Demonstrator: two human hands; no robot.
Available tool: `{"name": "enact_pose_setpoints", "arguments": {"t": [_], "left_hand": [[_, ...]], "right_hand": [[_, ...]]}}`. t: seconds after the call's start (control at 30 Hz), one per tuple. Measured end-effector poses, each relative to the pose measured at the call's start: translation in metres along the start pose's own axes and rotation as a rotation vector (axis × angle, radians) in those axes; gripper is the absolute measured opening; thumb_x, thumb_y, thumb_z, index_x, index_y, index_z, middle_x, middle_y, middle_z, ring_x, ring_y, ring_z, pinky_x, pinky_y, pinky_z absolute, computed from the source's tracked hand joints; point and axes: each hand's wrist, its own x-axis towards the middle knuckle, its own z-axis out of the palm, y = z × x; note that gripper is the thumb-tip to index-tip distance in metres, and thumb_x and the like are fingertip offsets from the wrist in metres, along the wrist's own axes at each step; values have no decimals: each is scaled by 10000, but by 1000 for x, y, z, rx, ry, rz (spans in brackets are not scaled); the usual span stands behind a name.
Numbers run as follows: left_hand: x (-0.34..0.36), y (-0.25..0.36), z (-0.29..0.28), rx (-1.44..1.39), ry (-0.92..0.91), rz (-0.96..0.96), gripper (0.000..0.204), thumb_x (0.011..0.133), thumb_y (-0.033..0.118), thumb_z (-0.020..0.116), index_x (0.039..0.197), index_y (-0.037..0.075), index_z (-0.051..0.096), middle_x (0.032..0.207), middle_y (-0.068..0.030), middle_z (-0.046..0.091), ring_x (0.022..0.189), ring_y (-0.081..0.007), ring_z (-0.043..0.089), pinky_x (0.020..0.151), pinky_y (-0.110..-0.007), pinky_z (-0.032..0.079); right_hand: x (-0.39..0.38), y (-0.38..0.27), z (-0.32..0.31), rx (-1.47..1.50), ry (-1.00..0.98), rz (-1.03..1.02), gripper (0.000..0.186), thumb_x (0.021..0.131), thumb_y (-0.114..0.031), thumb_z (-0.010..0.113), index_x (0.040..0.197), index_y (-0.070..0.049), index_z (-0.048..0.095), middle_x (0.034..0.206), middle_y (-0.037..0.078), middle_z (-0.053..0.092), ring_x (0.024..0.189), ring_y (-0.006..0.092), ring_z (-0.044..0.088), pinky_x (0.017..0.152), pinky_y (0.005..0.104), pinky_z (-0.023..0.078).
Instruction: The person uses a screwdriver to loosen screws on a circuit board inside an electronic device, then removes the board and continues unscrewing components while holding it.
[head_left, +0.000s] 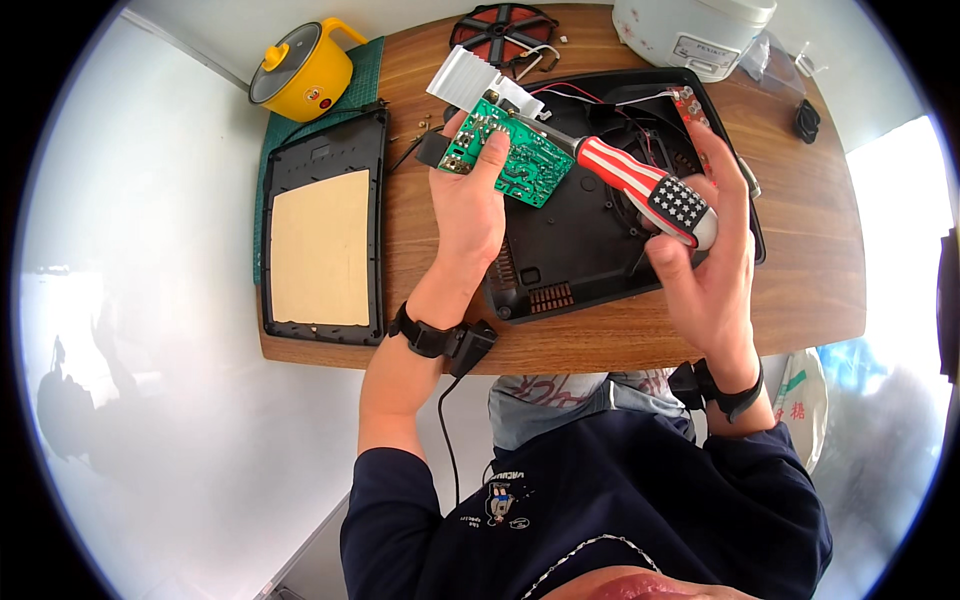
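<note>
My left hand grips a green circuit board, its thumb pressed on the soldered face. A silver finned heat sink is attached at the board's far edge. In my right hand a screwdriver with a red-and-white striped, star-patterned handle rests with its butt against the palm. The fingers curve loosely around that end. The shaft points left, its tip at the board's far edge by the heat sink; exact contact is hard to tell. Below the board lies an open black appliance housing.
A black panel with a tan sheet lies at left, partly on a green cutting mat. A yellow pot, a red-and-black round coil and a white appliance stand behind. Thin wires run to a small red board. Several screws lie loose.
</note>
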Motion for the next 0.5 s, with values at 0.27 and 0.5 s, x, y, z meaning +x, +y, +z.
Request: {"name": "enact_pose_setpoints", "arguments": {"t": [0.27,0.5], "left_hand": [[0,-2,-2,8,-12,-3,401,1000,18,672,1385,7,559,1207,-68,698,1080,-162,672,952,-328,543],[-1,-2,-1,9,-18,-4,406,998,27,679,1386,8,561,1211,-66,698,1081,-156,669,956,-329,539]], "right_hand": [[4,8,4,-157,130,-188,651,823,23,712,1445,-30,529,1077,130,625,996,240,622,905,346,509],[9,14,1,-227,107,-317,627,830,-5,735,1429,-54,559,1130,143,593,1064,284,606,930,376,501]]}}
